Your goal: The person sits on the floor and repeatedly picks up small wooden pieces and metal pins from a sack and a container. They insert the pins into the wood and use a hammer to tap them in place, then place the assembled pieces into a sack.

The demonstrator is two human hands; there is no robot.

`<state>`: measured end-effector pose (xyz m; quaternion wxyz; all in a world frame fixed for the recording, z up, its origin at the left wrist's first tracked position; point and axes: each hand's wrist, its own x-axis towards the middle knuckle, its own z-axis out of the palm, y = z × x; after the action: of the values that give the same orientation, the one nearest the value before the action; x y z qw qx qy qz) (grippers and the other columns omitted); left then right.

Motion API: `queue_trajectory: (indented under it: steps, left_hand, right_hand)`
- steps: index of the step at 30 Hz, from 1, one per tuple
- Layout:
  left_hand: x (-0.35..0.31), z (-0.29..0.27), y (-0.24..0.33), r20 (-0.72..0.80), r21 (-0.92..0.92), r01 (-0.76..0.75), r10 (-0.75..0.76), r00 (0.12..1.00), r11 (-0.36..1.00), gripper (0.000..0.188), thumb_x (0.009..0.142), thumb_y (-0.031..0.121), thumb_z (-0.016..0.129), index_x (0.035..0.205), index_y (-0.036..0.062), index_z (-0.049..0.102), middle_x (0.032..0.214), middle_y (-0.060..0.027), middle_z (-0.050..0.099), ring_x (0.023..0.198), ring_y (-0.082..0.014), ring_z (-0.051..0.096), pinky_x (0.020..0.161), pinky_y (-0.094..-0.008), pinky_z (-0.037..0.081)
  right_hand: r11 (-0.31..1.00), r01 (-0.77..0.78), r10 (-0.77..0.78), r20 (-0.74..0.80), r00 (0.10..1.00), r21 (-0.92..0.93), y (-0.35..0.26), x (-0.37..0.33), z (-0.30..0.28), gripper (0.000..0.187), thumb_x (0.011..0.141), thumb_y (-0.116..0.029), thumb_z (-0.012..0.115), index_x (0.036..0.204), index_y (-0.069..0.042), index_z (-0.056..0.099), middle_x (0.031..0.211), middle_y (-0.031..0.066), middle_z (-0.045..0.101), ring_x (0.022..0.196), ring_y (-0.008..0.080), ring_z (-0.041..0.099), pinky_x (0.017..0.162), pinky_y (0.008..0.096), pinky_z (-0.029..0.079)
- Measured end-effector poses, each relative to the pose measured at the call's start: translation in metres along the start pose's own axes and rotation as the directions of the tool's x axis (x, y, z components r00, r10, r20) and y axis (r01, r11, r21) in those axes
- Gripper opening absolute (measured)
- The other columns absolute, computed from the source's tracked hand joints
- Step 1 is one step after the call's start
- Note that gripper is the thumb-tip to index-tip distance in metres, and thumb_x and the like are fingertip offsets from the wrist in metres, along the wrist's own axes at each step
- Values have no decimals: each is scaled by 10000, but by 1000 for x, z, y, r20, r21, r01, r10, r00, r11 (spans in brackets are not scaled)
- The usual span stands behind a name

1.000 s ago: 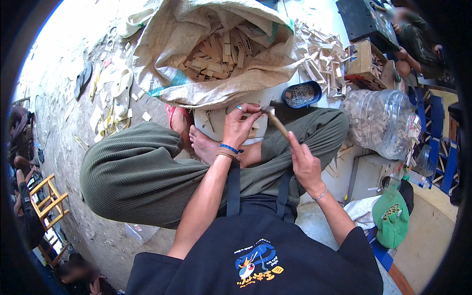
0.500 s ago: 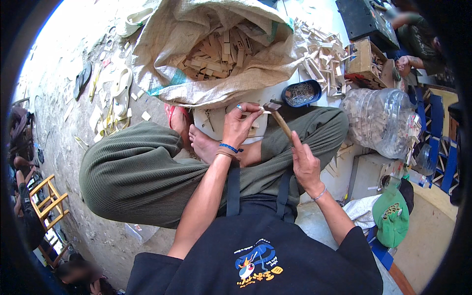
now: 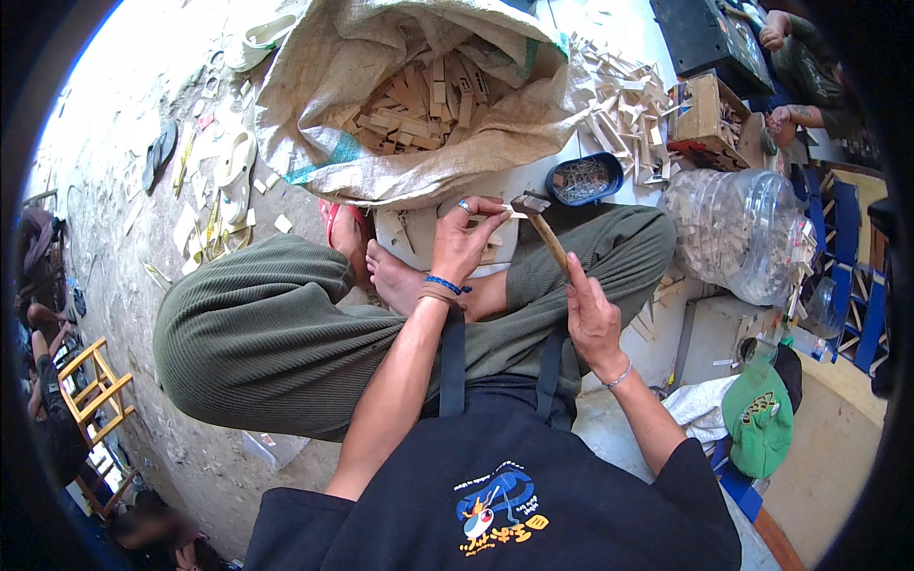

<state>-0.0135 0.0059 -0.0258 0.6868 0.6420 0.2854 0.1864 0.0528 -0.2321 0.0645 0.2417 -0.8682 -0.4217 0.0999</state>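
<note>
My right hand (image 3: pixel 592 319) grips the wooden handle of a hammer (image 3: pixel 548 238). The metal head of the hammer lies beside the end of a small pale wood piece (image 3: pixel 515 213). That piece is pinched between the thumb and fingers of my left hand (image 3: pixel 464 240), above my crossed legs. Whether a nail stands in the wood is too small to tell. Just right of the hammer head is a blue oval container (image 3: pixel 617 179) with many nails (image 3: pixel 583 178). Beyond my hands, an open woven sack (image 3: pixel 319 157) holds a heap of wood pieces (image 3: pixel 419 107).
More wood pieces (image 3: pixel 624 105) are piled at the far right, near a wooden box (image 3: pixel 700 114). A large clear plastic jug (image 3: pixel 733 233) full of pieces lies to the right, with a green cap (image 3: pixel 762 419) nearer me. White sandals (image 3: pixel 235 176) and scraps lie left. Another person's hand (image 3: pixel 781 124) shows far right.
The hammer head has shifted very slightly next to the wood piece. At the far right, another person's arms have moved. My left hand stays almost still.
</note>
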Motion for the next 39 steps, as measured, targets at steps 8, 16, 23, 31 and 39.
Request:
queue_trajectory:
  steps: [8, 16, 23, 31, 39]
  left_hand:
    - [-1, -2, 6, 16, 131, 12, -14, 1000, 991, 200, 934, 139, 800, 1098, 40, 743, 1040, -65, 777, 951, -133, 711, 837, -297, 561]
    - [-2, -3, 12, 86, 441, -341, 340, 937, 830, 233, 901, 184, 808, 1102, 89, 740, 1036, -90, 763, 949, -293, 728, 828, -388, 569]
    - [-2, -7, 13, 121, 460, -378, 365, 923, 803, 182, 899, 180, 807, 1064, 119, 759, 983, -80, 742, 920, -297, 716, 789, -393, 564]
    - [-1, 3, 5, -23, 195, -149, 156, 987, 969, 128, 885, 105, 834, 989, 70, 768, 926, -77, 719, 832, -188, 704, 731, -317, 552]
    - [-6, 9, 8, 14, 324, -259, 269, 963, 910, 127, 894, 122, 825, 990, 70, 761, 921, -78, 697, 796, -205, 703, 697, -320, 557]
  right_hand:
    - [857, -408, 382, 144, 913, 314, -8, 21, 2, 494, 1083, -226, 585, 1539, -71, 475, 1147, 262, 708, 940, 427, 717, 807, 444, 560]
    - [716, -508, 493, 168, 854, 479, -1, 63, 14, 476, 1063, -322, 640, 1417, -20, 540, 948, 127, 699, 806, 185, 658, 737, 355, 538]
    - [468, -655, 549, 385, 741, 593, -13, 61, 22, 473, 1073, -348, 635, 1423, -49, 529, 782, -42, 482, 561, 27, 418, 456, 211, 358]
    - [332, -649, 561, 410, 719, 685, -12, 59, 29, 450, 1069, -320, 643, 1413, -49, 539, 788, -44, 478, 599, 29, 410, 462, 209, 350]
    - [267, -596, 584, 364, 725, 757, -13, 89, 47, 388, 1060, -347, 663, 1315, -65, 585, 811, -44, 480, 662, 25, 428, 472, 183, 343]
